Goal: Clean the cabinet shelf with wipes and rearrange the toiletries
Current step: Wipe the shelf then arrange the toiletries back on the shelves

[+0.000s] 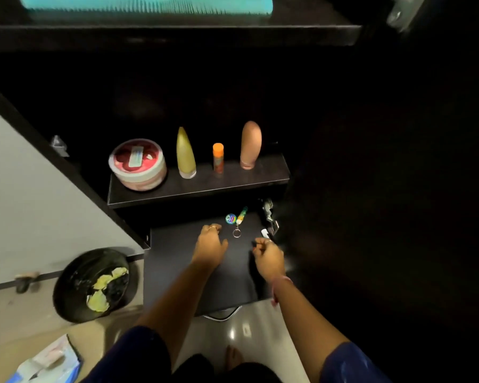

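- Dark, glossy wood forms the cabinet shelf, which carries four toiletries in a row near its front edge.
- At the left end sits a round pink tub: probably the heaviest item, wide, best lifted by its sides.
- Beside it stand a yellow-green tube, a small orange stick and a tan tube, all upright on their caps; likely light, smooth and easy to tip, so grip them low.
- Below, on a lower dark shelf, lies a keyring near the back edge.
- The left hand rests there, fingers curled, apparently empty.
- The right hand has its fingers curled; whether it holds anything, I cannot tell.
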